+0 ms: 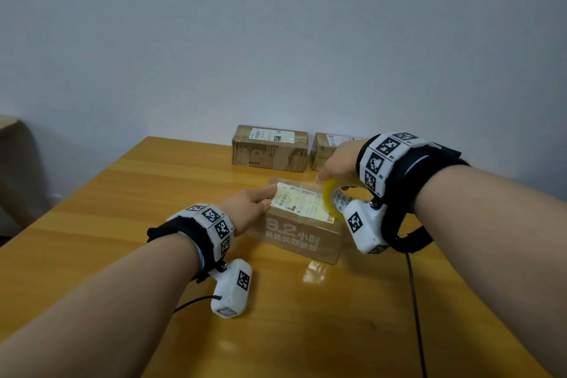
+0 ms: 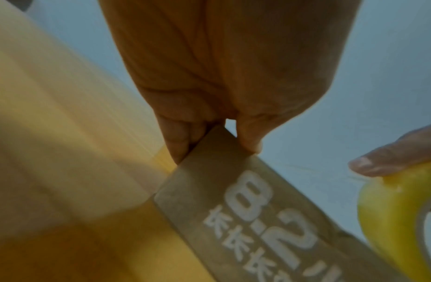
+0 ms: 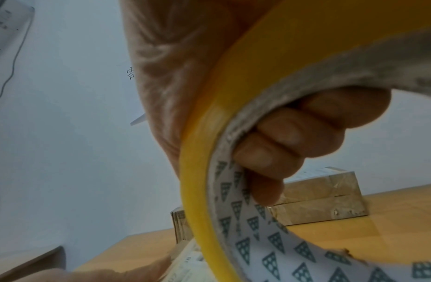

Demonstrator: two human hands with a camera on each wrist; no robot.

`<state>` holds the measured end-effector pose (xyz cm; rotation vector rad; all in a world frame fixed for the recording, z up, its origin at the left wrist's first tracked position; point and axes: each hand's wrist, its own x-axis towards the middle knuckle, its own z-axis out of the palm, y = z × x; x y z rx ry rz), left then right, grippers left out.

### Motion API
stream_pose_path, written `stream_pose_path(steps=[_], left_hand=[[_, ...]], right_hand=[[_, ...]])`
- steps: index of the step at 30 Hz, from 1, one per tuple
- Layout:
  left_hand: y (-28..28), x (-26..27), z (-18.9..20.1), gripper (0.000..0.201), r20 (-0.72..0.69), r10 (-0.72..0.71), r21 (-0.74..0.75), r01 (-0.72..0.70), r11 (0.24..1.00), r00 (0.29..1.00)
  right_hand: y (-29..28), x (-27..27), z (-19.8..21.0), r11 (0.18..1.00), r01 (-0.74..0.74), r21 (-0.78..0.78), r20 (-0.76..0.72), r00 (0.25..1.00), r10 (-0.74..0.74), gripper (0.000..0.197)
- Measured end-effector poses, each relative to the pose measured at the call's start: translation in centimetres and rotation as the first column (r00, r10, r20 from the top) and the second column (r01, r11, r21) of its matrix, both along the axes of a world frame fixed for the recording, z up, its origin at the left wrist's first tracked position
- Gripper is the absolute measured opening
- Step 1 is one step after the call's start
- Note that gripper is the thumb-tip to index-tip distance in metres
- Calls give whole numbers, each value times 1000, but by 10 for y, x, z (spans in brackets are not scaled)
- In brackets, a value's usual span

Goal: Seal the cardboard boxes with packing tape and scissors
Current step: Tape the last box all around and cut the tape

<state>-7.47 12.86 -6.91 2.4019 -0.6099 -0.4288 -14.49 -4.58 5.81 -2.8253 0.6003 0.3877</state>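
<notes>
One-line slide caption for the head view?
Left hand presses labelled box; right hand holds yellow tape roll at its right end.

Lit evenly and softly in head view; glare on table (image 1: 313, 273) lower centre. Dim, blurred, warped at edges in wrist views.
</notes>
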Motion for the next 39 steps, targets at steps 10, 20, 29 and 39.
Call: stream_pose_path(steps=[10, 20, 29, 39], left_hand=[[12, 35, 24, 71, 233, 41, 228, -96, 969, 972], [-22, 21, 8, 104, 137, 10, 204, -38, 978, 991], [-26, 19, 16, 102, 168, -6, 273, -41, 961, 986], [-28, 25, 14, 93, 185, -137, 492, 29, 870, 973]], right_hand=[[25, 20, -5, 900, 131, 415, -113, 989, -92, 31], [19, 28, -8, 850, 207, 485, -209, 971, -117, 44], [12, 17, -13, 902, 160, 402, -158, 982, -104, 32], [-16, 13, -66, 956, 62, 286, -149, 989, -20, 47]])
